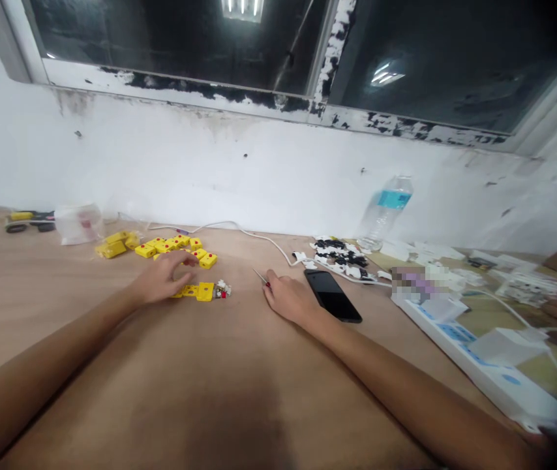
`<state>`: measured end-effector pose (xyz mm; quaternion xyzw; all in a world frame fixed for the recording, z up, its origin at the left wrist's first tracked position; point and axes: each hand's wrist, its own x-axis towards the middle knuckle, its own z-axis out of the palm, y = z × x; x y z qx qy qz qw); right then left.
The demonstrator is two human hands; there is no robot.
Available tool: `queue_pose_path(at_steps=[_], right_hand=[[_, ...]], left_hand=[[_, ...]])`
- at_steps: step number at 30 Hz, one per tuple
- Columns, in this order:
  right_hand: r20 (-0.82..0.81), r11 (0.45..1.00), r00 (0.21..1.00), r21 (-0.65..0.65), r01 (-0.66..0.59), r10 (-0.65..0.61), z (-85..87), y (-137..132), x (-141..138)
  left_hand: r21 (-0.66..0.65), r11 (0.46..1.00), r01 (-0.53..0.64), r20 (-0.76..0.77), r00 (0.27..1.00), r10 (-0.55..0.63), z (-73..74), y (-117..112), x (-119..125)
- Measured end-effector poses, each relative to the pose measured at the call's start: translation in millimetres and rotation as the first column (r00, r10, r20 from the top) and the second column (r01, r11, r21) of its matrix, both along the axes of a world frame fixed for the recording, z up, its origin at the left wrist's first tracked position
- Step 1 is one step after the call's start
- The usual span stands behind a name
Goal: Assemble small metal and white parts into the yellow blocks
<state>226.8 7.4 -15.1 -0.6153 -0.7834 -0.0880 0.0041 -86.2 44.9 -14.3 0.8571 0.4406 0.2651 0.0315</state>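
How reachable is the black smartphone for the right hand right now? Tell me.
Probably yes: the black smartphone lies flat on the table beside the right hand, with nothing seen on top of it. The hand holds a thin tool, though, so gripping the phone might mean putting that down first.

A small, roughly finished assembly workshop, to judge by the batches of like parts laid out on a wood-toned table [171,372]: yellow blocks [164,247] to the left of the black phone [332,296], and black-and-white pieces [340,256] just beyond it. To the right of the phone, a white power strip [486,369] carries plugged-in adapters [506,346]; beyond the phone rises a stained, pitted white wall [210,163], topped by a window frame [325,111] with patchy, flaking paint.
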Motion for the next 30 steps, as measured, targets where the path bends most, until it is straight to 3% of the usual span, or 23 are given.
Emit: queue_pose_path(at_steps=[3,5,8,11,14,17,24,27,30], right_hand=[[-0.044,0.996,0.999,0.091,-0.025,0.029,-6.8,-1.0,0.0],[-0.117,0.965,0.98,0.227,-0.129,0.159,-13.5,-1.2,-3.9],[-0.256,0.864,0.862,0.387,-0.323,0.437,-24.3,1.0,-18.6],[-0.381,0.818,0.744,0.427,-0.384,0.549,-31.6,7.6,-37.2],[-0.446,0.821,0.693,0.386,-0.421,0.566,-34.1,15.8,-48.1],[-0.523,0.858,0.68,0.3,-0.418,0.514,-33.8,21.0,-49.6],[-0.617,0.877,0.644,0.176,-0.447,0.452,-29.2,23.3,-47.5],[-0.666,0.875,0.583,0.248,-0.415,0.465,-28.2,21.9,-46.3],[-0.661,0.833,0.508,0.405,-0.377,0.552,-27.2,17.7,-45.7]], left_hand=[[0.022,0.998,0.064,-0.043,0.997,-0.063,-4.8,-16.2,9.5],[0.048,0.992,0.117,-0.106,0.988,-0.112,-7.0,-20.6,19.4],[0.13,0.982,0.139,-0.181,0.977,-0.114,-10.6,-21.2,30.2],[0.227,0.961,0.16,-0.204,0.972,-0.114,-15.1,-21.3,34.4],[0.298,0.941,0.16,-0.167,0.979,-0.113,-17.7,-23.9,34.3],[0.322,0.941,0.104,-0.1,0.992,-0.076,-17.6,-26.5,31.3],[0.251,0.965,0.07,0.013,0.997,-0.076,-16.5,-27.8,29.0],[0.211,0.971,0.114,0.113,0.984,-0.14,-14.5,-31.2,34.1],[0.143,0.979,0.147,0.291,0.939,-0.184,-13.7,-35.3,42.6]])
